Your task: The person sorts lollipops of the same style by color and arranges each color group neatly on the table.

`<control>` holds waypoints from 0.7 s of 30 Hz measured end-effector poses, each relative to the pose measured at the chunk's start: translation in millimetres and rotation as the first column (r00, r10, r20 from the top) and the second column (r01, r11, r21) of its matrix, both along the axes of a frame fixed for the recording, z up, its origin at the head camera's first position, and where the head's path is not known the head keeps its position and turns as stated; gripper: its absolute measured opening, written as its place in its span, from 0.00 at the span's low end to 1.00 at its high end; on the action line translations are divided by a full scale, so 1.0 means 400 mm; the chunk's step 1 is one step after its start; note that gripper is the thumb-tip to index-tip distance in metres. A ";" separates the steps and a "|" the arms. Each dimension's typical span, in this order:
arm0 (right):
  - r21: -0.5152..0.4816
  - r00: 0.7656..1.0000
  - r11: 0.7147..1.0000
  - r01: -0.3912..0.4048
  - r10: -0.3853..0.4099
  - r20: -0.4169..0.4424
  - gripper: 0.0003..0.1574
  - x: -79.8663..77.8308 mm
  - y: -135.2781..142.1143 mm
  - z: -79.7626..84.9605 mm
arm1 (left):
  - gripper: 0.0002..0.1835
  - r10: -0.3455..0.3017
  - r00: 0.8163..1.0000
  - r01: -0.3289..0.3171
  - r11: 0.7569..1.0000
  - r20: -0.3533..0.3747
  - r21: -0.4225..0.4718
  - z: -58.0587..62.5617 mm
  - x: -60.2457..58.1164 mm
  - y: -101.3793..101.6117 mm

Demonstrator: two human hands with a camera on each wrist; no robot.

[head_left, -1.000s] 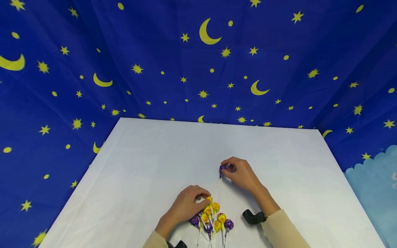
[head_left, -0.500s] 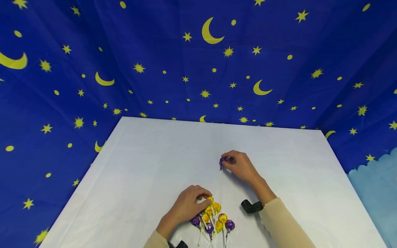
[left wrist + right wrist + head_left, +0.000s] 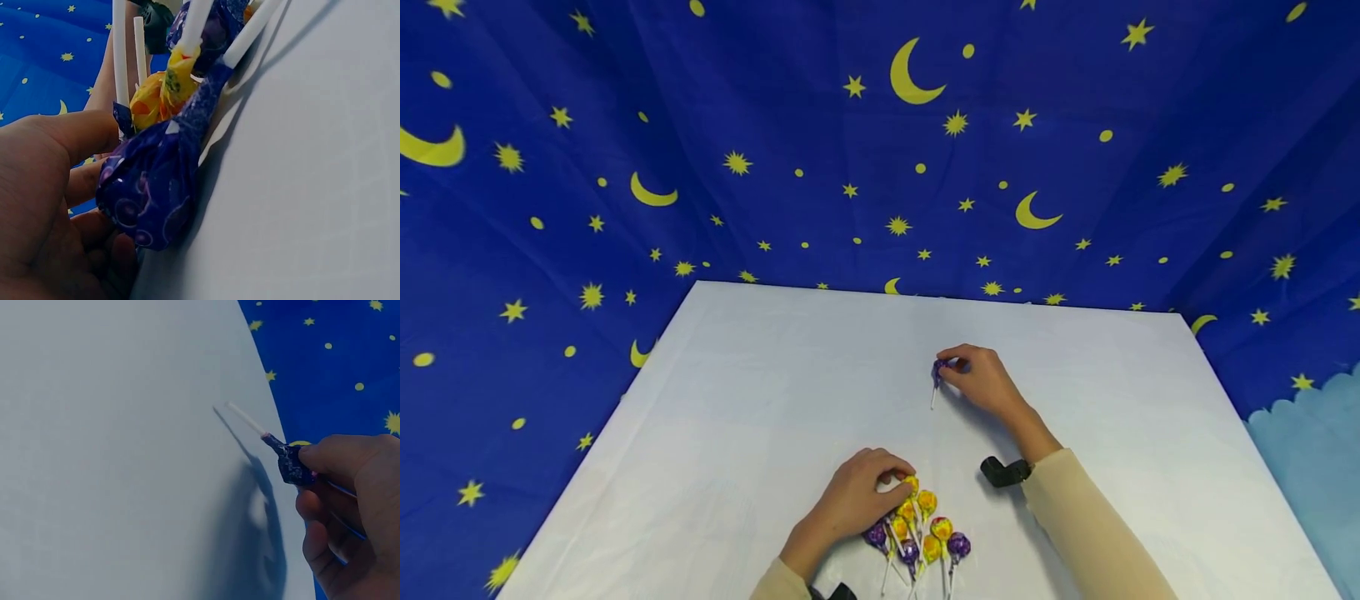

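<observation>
the right hand (image 3: 981, 382) pinches a purple lollipop (image 3: 292, 464), probably to be set down gently, far from the near lollipop pile (image 3: 910, 551), where i can't tell if the left hand (image 3: 859, 493) grips.

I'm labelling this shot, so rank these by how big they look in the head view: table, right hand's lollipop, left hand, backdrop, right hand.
1. Backdrop
2. Table
3. Left hand and right hand: too alike to rank, the left seeming nearer the camera
4. Right hand's lollipop
</observation>
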State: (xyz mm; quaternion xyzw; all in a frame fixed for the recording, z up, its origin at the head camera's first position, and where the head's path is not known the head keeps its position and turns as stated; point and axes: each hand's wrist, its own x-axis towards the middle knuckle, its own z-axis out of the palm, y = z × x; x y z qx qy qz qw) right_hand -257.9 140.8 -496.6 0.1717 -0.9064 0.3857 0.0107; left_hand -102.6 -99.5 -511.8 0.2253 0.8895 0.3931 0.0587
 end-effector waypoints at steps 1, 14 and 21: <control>-0.004 1.000 1.000 0.003 -0.003 -0.004 0.14 -0.004 -0.002 -0.002 | 0.10 0.001 1.000 -0.001 1.000 -0.001 0.003 -0.001 0.001 0.000; -0.007 0.999 1.000 0.030 -0.030 -0.016 0.15 -0.049 -0.008 -0.021 | 0.09 0.003 1.000 -0.003 1.000 -0.010 0.025 -0.007 0.004 -0.001; 0.021 1.000 1.000 0.014 -0.014 0.005 0.14 -0.075 -0.010 -0.016 | 0.10 -0.001 1.000 0.002 1.000 -0.014 0.019 -0.007 0.001 -0.004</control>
